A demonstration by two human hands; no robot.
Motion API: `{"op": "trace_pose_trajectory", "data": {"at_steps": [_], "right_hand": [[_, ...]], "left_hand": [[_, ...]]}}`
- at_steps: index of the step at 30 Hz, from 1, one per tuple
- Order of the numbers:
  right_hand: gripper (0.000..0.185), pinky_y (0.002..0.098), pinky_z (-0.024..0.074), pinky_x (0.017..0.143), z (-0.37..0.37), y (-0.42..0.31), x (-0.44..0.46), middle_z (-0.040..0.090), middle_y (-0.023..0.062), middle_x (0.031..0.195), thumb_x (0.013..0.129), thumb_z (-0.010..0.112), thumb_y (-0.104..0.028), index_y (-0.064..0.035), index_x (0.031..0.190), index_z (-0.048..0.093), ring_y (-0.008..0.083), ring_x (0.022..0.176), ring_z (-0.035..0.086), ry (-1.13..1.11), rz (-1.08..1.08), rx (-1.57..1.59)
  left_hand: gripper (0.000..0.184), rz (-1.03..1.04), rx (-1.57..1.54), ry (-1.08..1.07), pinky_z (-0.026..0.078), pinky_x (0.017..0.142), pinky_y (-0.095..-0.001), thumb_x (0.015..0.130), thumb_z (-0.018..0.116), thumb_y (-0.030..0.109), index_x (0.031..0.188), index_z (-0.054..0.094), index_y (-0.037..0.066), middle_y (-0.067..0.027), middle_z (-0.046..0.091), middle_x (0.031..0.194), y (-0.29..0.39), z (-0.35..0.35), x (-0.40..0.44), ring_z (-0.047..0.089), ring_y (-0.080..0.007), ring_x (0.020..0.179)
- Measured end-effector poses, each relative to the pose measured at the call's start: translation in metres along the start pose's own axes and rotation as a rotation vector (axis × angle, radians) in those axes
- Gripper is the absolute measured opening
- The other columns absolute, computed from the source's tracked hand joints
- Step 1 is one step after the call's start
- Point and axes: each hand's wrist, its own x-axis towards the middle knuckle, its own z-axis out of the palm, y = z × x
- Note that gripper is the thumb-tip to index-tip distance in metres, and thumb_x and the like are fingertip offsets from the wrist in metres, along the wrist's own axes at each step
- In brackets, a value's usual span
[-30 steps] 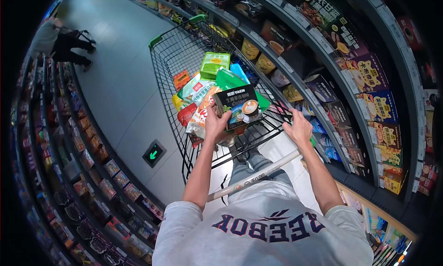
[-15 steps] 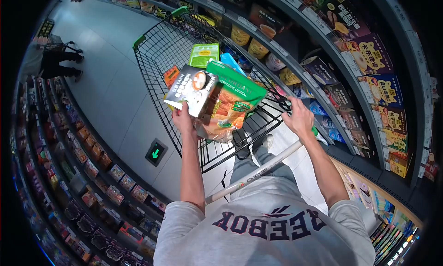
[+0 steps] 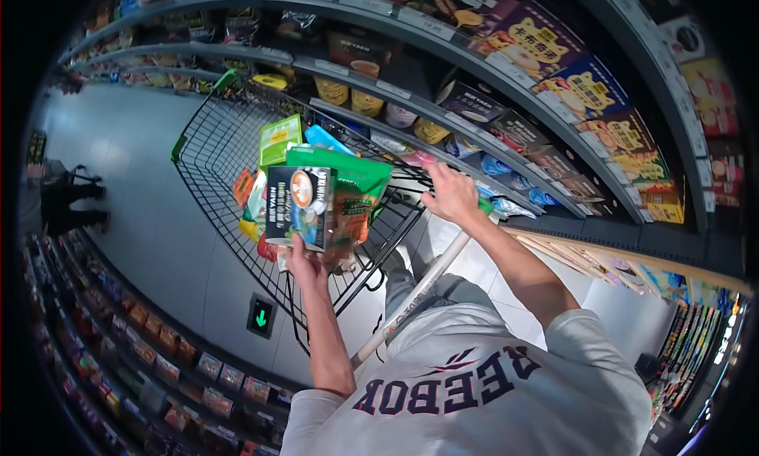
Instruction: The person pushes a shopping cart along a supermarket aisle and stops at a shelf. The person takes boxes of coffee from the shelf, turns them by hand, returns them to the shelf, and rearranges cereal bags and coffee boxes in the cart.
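My left hand (image 3: 306,266) grips the lower edge of a dark box of instant coffee (image 3: 300,207) with a cup pictured on its front. The box is held over the shopping cart (image 3: 229,143), in front of a green and orange bag of cereal (image 3: 360,175). Bent fingers of my right hand (image 3: 452,193) rest on the cart's rear corner, by the green end of the push handle (image 3: 419,294). Also in the cart are a bright green pack (image 3: 280,140), a blue pack (image 3: 326,139) and an orange pack (image 3: 243,185).
Shelves with coffee boxes (image 3: 581,88) and tubs (image 3: 366,103) run close along the cart's right side. Another shelf (image 3: 166,369) lines the lower left. A floor sign with a green arrow (image 3: 261,317) lies left of the cart. Another person's dark-clothed legs (image 3: 75,203) show far left.
The view has turned, so cart and hands appear further left. My left hand has lowered the coffee box and tipped it more upright. My right hand stays at the cart's corner.
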Motion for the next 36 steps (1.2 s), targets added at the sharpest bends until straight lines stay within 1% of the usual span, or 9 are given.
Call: {"op": "trace_pose_trajectory", "data": {"at_steps": [3,6,7,10,11,18,22,27,36], "right_hand": [[0.063,0.0493,0.0504,0.096,-0.016,-0.01,-0.003,0.06,0.0193,0.122,0.085,0.072,-0.045,-0.0049,0.13,0.056,0.0378,0.118,0.06,-0.031,-0.022,0.064],[0.069,0.0477,0.0415,0.109,-0.005,-0.019,-0.014,0.053,0.0246,0.138,0.089,0.07,-0.052,-0.0015,0.134,0.056,0.0398,0.132,0.049,0.289,-0.166,0.122],[0.069,0.0469,0.0342,0.116,-0.005,-0.029,-0.022,0.044,0.028,0.149,0.092,0.069,-0.052,0.0012,0.134,0.057,0.0416,0.14,0.041,0.19,-0.067,0.405],[0.066,0.0408,0.044,0.109,-0.021,-0.059,-0.048,0.056,0.0169,0.139,0.095,0.073,-0.018,-0.0004,0.148,0.038,0.0265,0.128,0.056,-0.121,0.135,1.452],[0.073,0.0366,0.0487,0.103,-0.035,-0.067,-0.055,0.058,0.0128,0.135,0.094,0.073,-0.01,-0.0021,0.152,0.03,0.0176,0.121,0.059,-0.169,0.149,1.502],[0.055,0.0333,0.0536,0.096,-0.047,-0.062,-0.084,0.063,0.0042,0.128,0.095,0.069,-0.012,-0.0042,0.144,0.046,0.0136,0.114,0.062,-0.138,0.307,1.847],[0.048,0.0321,0.0467,0.104,-0.05,-0.038,-0.093,0.061,0.005,0.133,0.099,0.061,-0.016,-0.0048,0.144,0.05,0.0143,0.122,0.058,-0.073,0.202,1.778],[0.049,0.0305,0.0442,0.107,-0.057,-0.019,-0.101,0.059,0.0044,0.141,0.104,0.054,-0.015,-0.0036,0.151,0.044,0.0128,0.124,0.057,-0.096,0.22,1.81],[0.06,0.0326,0.0454,0.102,-0.078,-0.012,-0.1,0.062,0.0084,0.129,0.097,0.066,-0.014,-0.0048,0.151,0.041,0.0155,0.116,0.058,-0.144,0.212,1.566]], "left_hand": [[0.04,-0.07,0.045,-0.032,0.049,0.054,-0.0253,0.098,0.07,0.028,0.129,0.05,0.012,-0.0029,0.066,0.1,-0.019,0.039,-0.042,0.065,-0.0139,0.076],[0.038,-0.168,-0.015,-0.1,0.051,0.066,-0.0275,0.098,0.07,0.021,0.131,0.052,0.011,-0.002,0.067,0.109,-0.041,0.078,-0.078,0.065,-0.0127,0.089],[0.04,-0.106,-0.019,-0.195,0.051,0.066,-0.0277,0.098,0.07,0.019,0.131,0.05,0.011,-0.0024,0.066,0.11,-0.042,0.088,-0.085,0.065,-0.0127,0.09],[0.046,0.027,0.008,-0.317,0.051,0.066,-0.027,0.096,0.071,0.012,0.133,0.046,0.009,-0.0038,0.064,0.115,-0.036,0.115,-0.108,0.064,-0.0115,0.089],[0.048,0.056,0.025,-0.33,0.051,0.066,-0.0266,0.095,0.072,0.01,0.134,0.044,0.008,-0.0044,0.063,0.117,-0.036,0.118,-0.116,0.064,-0.0109,0.088],[0.068,0.184,0.239,-0.443,0.057,0.085,-0.0315,0.091,0.075,0.007,0.145,0.034,0.007,-0.0088,0.054,0.125,-0.037,0.13,-0.152,0.06,-0.017,0.111],[0.081,0.238,0.269,-0.32,0.06,0.089,-0.0349,0.095,0.07,0.004,0.158,0.021,0.012,-0.0118,0.052,0.133,-0.019,0.13,-0.167,0.06,-0.0171,0.11],[0.055,0.176,0.374,-0.425,0.06,0.08,-0.0284,0.1,0.064,0.009,0.151,0.046,0.009,-0.0115,0.062,0.124,-0.018,0.111,-0.15,0.063,-0.0136,0.102],[0.059,0.186,0.341,-0.466,0.053,0.068,-0.0224,0.099,0.063,0.01,0.155,0.042,0.01,-0.011,0.066,0.129,-0.024,0.12,-0.166,0.066,-0.0103,0.1]]}}
